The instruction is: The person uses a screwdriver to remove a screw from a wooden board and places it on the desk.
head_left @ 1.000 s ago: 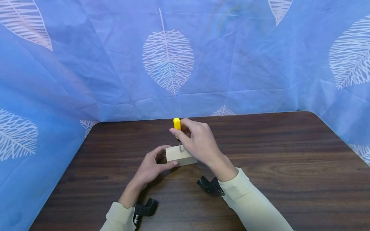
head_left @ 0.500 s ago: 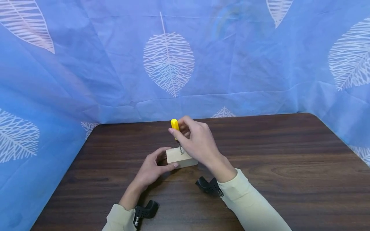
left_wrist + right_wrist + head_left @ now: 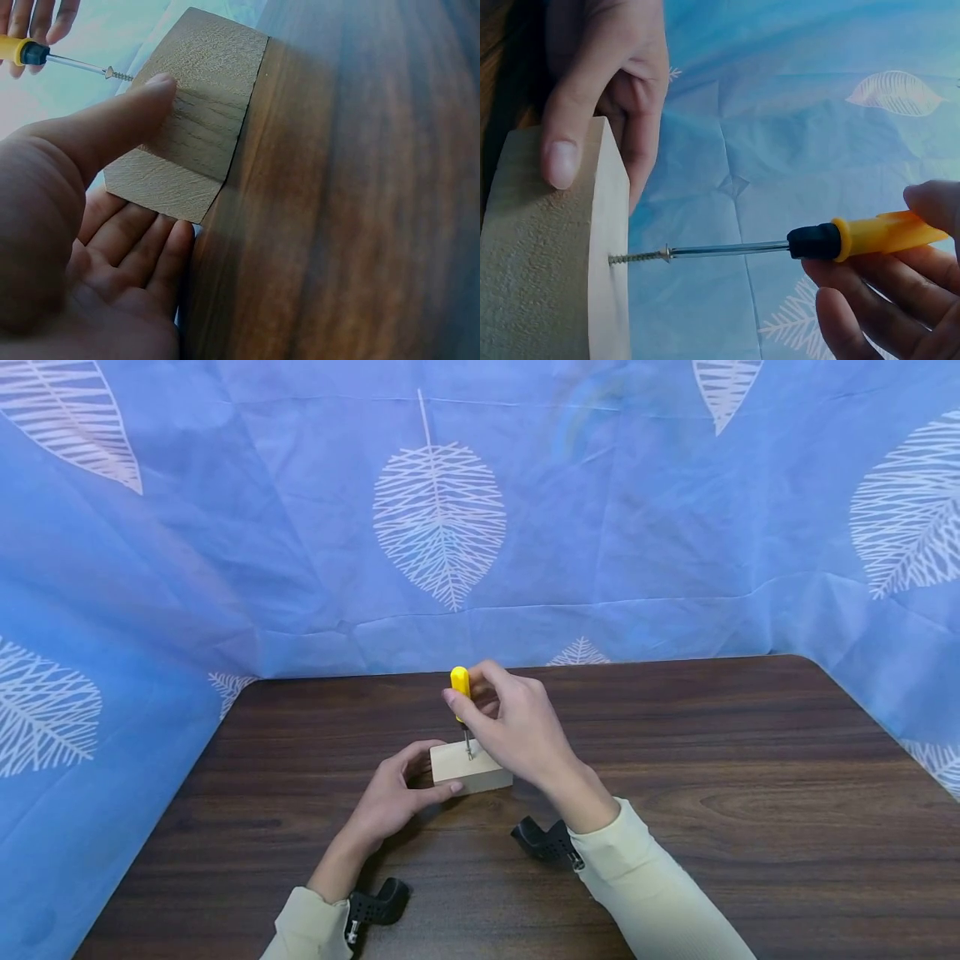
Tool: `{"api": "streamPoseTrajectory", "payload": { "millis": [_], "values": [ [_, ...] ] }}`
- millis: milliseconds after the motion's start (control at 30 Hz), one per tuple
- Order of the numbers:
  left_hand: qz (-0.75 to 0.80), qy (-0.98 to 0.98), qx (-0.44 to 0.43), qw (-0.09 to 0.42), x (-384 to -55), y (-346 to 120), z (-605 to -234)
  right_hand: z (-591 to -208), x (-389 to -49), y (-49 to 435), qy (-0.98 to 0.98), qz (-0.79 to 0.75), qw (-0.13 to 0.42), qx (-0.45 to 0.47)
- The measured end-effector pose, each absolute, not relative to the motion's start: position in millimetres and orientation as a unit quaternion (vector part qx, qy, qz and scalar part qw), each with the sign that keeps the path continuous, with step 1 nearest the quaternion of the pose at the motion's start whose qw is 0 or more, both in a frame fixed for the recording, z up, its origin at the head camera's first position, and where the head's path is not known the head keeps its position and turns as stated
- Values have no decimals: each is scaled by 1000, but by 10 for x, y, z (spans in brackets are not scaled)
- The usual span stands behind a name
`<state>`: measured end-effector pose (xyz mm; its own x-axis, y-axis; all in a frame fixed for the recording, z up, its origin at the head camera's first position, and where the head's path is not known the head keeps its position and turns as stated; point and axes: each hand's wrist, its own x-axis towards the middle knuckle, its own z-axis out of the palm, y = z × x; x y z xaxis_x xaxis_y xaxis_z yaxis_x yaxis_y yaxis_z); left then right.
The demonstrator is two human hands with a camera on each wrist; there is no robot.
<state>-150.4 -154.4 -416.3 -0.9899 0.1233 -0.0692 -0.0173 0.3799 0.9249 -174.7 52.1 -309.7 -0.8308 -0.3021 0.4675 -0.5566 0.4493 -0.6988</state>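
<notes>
A pale wooden block point(image 3: 472, 774) lies on the dark table, its left end gripped between the thumb and fingers of my left hand point(image 3: 392, 793). My right hand point(image 3: 517, 722) holds a screwdriver point(image 3: 460, 682) by its yellow handle, the shaft pointing down at the block's top face. In the right wrist view the screwdriver's tip meets the head of a screw point(image 3: 641, 257), whose point is in the wood while much of the thread stands out. The same screw point(image 3: 118, 74) shows in the left wrist view beyond my thumb.
The dark wood-grain table point(image 3: 712, 793) spreads around the hands. A blue cloth point(image 3: 637, 527) with white leaf prints hangs behind and at the sides. Black wrist mounts point(image 3: 381, 902) sit under both cream sleeves.
The screwdriver's handle tips left, then comes back more upright, with small shifts of the right hand's fingers. The left hand and block stay nearly in place.
</notes>
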Motion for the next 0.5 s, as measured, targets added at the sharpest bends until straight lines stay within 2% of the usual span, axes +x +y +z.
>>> {"api": "streamPoseTrajectory", "payload": {
  "millis": [500],
  "values": [
    [554, 830, 19, 65, -1505, -1543, -4158, -3117, -1759, 512, -832, 458, 147, 276]
  ]
}}
